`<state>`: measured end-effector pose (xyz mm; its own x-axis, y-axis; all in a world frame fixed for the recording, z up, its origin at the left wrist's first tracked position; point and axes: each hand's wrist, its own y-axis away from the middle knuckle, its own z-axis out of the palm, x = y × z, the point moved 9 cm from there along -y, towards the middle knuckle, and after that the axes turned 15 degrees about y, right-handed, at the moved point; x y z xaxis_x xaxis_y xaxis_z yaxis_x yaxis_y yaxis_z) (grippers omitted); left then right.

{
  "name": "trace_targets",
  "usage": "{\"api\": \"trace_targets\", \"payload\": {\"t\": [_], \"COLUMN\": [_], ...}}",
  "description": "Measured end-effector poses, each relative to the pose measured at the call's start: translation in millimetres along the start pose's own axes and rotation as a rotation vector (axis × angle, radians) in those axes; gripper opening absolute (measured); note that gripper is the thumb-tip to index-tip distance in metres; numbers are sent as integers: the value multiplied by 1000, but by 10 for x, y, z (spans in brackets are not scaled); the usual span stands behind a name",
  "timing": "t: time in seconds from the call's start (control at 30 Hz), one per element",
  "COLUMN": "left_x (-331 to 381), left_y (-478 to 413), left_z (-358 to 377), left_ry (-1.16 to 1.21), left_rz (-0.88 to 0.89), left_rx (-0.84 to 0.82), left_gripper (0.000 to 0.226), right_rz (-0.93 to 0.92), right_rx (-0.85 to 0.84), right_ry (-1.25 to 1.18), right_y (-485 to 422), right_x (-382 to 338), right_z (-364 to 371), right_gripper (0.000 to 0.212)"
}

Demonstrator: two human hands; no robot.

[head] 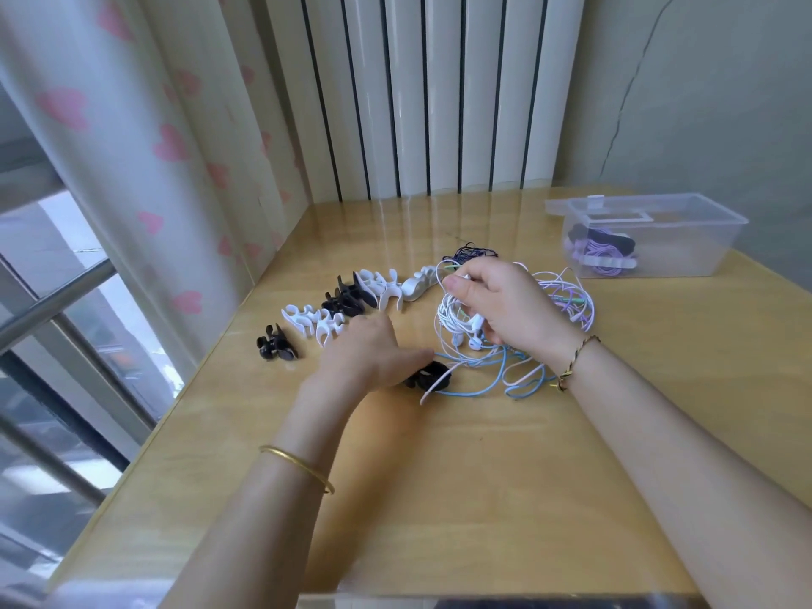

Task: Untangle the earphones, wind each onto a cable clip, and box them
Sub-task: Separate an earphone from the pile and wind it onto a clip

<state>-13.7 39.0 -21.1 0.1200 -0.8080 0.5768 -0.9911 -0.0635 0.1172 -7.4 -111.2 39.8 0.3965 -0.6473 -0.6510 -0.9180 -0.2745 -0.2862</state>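
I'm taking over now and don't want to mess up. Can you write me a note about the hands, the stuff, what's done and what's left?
Right hand: grips the white earphones above the tangle of blue, pink and purple cables.
Left hand: palm-down beside a black clip; I cannot tell if it holds it.
Spare clips: black and white, in a row at the left.
Done: wound purple earphones lie in the clear box.
Left: untangle, wind and box the rest.
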Motion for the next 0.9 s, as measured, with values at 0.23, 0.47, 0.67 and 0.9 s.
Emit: {"api": "trace_targets", "payload": {"t": [0.23,0.47,0.67,0.9], "left_x": [-28,34,433,633], "left_y": [-15,43,166,208], "left_z": [104,-223,-487,-442], "left_ry": [67,402,789,831], "left_rz": [-85,-17,170,219], "left_rx": [-67,198,148,34], "left_gripper": [47,34,28,15], "right_rz": [7,2,-104,-220], "right_rx": [-22,-10,125,174], "right_ry": [-5,-83,-309,-380], "right_y": [10,23,56,168], "right_x": [16,-5,-216,-418], "right_z": [40,26,-205,-405], "right_gripper": [41,33,17,19]}}
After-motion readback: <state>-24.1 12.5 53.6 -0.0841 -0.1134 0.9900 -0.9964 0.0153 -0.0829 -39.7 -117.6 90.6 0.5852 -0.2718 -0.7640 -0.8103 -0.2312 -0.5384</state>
